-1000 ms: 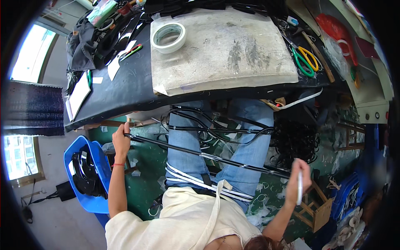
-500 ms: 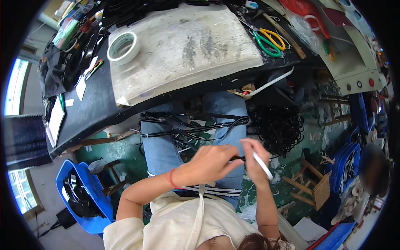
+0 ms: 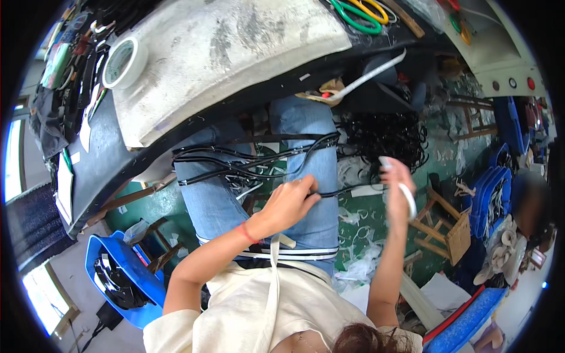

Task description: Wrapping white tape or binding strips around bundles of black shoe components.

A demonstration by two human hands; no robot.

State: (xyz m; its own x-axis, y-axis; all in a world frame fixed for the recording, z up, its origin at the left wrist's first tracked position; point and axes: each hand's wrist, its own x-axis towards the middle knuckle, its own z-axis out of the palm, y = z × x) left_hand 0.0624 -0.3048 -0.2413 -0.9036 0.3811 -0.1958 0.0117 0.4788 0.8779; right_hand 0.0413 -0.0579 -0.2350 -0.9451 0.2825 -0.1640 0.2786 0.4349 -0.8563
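Pinched in my left hand is a thin black strip, which stretches right from its fingertips toward my right hand. A narrow white ring, looking like a roll of tape, is held at the right palm, its far side hidden by the hand. Something small and white shows at the right fingertips; the strip's far end is unclear there. Across my thighs, beyond the left hand, lies a loose bundle of shiny black strips.
Ahead is a black-covered bench with a stained pale sheet, a wide tape roll and green-and-yellow-handled scissors. A blue bin stands left, a wooden stool right. Black strips are heaped on the littered floor.
My hands have moved apart: the right went outward to the right and up, drawing the black strip into view between them. The left stays near my lap. The view has shifted.
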